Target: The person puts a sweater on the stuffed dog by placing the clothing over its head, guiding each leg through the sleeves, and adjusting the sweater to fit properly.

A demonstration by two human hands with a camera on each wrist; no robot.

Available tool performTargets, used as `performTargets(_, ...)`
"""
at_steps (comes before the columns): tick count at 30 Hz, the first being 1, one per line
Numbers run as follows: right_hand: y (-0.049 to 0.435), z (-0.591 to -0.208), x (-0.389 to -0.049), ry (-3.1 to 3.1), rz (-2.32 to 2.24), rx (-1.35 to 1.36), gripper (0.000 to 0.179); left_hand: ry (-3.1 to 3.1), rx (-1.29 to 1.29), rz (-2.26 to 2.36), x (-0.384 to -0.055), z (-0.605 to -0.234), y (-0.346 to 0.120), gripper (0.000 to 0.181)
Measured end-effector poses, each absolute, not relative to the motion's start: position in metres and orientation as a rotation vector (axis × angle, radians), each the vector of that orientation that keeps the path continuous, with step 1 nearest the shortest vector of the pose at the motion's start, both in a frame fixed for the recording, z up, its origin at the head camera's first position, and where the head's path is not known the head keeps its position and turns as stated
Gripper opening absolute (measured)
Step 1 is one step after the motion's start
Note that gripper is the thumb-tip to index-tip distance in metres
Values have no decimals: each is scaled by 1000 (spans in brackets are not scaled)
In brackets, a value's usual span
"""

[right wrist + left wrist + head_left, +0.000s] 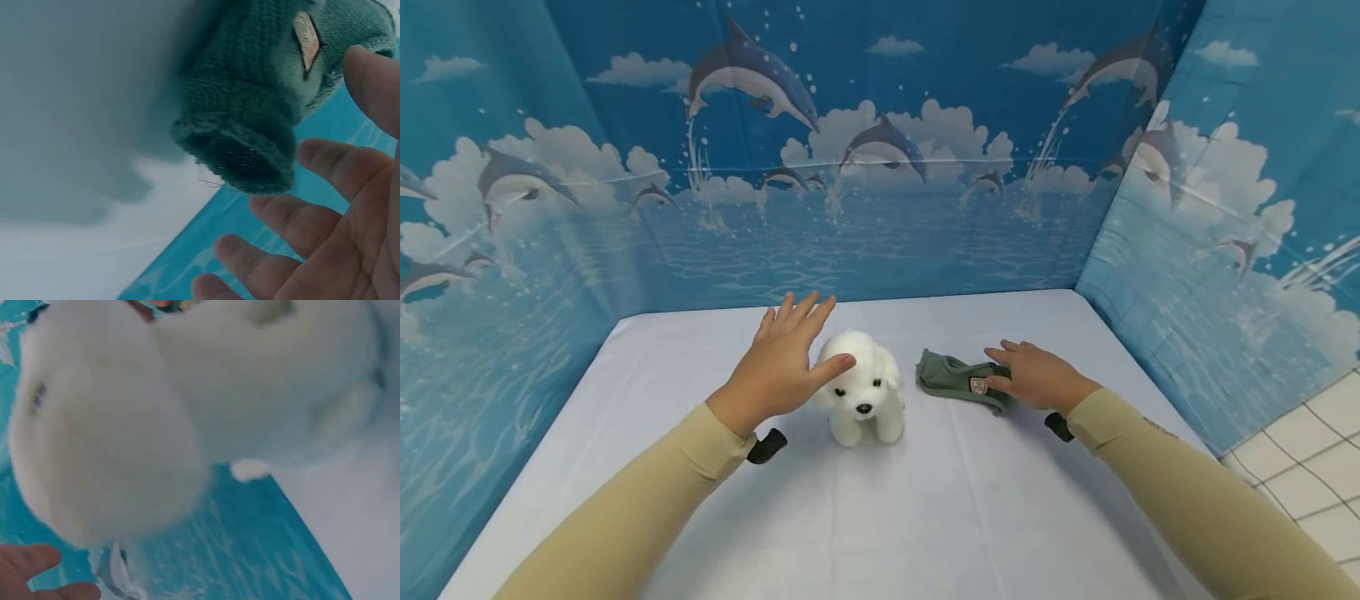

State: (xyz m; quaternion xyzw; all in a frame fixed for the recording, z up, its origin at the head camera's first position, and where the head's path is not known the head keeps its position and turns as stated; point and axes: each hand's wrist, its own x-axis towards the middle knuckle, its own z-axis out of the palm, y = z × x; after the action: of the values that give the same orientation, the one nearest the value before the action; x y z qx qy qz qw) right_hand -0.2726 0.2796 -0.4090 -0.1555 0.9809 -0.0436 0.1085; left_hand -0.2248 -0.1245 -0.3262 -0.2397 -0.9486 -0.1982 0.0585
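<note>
A white plush dog [865, 392] stands upright on the white table, facing the head camera. My left hand [786, 358] is spread out beside its head, the thumb overlapping the head in the head view. The dog's fluffy head [106, 425] fills much of the left wrist view, with two fingertips at the lower left corner. To the dog's right lies a green knitted pet sweater [955, 379] with a small patch. Over the sweater's right end is my right hand [1037, 375], fingers extended. In the right wrist view the fingertips lie right at the sweater's ribbed opening [244, 162].
The white cloth-covered table [925, 508] is bordered at the back and sides by blue dolphin-print curtains [880, 242]. White tiles [1307, 458] show beyond the right edge. Black wrist straps [767, 447] hang below both sleeve cuffs.
</note>
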Motion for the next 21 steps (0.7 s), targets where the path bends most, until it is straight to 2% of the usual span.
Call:
performTargets(8, 279, -420, -277, 2858, -173, -428, 68, -2732, -982, -440, -208, -313, -66, 89)
performTargets(14, 278, -428, -279, 2907, -215, -440, 40, -2732, -1077, -215, -202, -320, -29, 86)
performTargets(21, 273, -420, -273, 2952, -406, -416, 13, -2759, -1107, -121, -198, -332, -16, 85)
